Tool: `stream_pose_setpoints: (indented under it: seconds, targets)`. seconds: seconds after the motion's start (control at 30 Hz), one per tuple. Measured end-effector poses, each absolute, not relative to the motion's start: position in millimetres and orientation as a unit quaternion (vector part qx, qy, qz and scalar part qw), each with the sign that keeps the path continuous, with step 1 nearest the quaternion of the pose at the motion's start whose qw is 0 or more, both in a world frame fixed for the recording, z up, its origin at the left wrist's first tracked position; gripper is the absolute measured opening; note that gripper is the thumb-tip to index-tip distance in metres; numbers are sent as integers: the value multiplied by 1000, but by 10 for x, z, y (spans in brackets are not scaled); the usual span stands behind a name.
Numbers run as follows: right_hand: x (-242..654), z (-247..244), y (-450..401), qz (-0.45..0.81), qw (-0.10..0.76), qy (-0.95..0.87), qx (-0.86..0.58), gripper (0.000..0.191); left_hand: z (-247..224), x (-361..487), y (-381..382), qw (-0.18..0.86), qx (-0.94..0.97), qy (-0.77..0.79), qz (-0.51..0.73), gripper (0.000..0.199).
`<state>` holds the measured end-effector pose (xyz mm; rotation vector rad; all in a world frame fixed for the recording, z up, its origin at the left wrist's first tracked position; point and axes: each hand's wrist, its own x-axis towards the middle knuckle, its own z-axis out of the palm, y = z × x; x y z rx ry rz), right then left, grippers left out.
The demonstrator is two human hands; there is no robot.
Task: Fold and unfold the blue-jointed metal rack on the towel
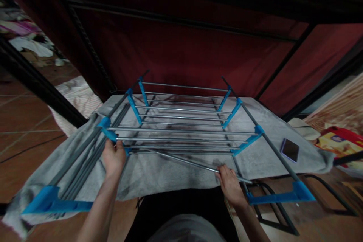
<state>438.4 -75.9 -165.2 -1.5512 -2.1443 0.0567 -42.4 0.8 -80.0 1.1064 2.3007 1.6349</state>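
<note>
A rack frame of grey metal tubes and blue plastic brackets lies across a grey cloth. My left hand (114, 155) is closed at the lower end of a blue bracket (110, 134) on the left side; its grip is partly hidden. My right hand (229, 181) is wrapped round a loose metal rod (184, 160), which slants from the left bracket down to the right. Several crossbars (184, 131) span between the left brackets and the right blue bracket (246, 144). Nearest me are two blue end pieces, the left one (53, 202) and the right one (283, 196).
More grey tubes (85, 168) lie on the cloth (159, 177) along the left. A phone (289, 149) rests on the right side, beside a red and yellow package (337, 141). Dark red fabric (181, 53) hangs behind. A dark metal stool frame (278, 211) stands below right.
</note>
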Motion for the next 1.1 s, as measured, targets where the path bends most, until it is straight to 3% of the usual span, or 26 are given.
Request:
stream_pose_setpoints:
  seconds: [0.3,0.37,0.5,0.67,0.87,1.1]
  targets:
    - [4459,-1173,-1123,49,261,-798,-541,18,-1017,-244,-338,28,324,731,600,57]
    - [4415,-970,-1075,28,266,-803,-532,18,-996,-116,-530,-3,345,729,592,51]
    - [4281,-615,-957,-19,294,-804,-517,17,-876,75,-862,-82,569,658,486,31]
    - [4113,-262,-723,-59,326,-810,-485,15,-641,207,-897,-210,761,505,349,28]
    - [4073,149,-323,-98,353,-808,-461,16,-239,459,-687,-303,797,433,292,27]
    - [4283,602,25,-112,429,-713,-543,35,191,677,-411,-314,779,473,264,22]
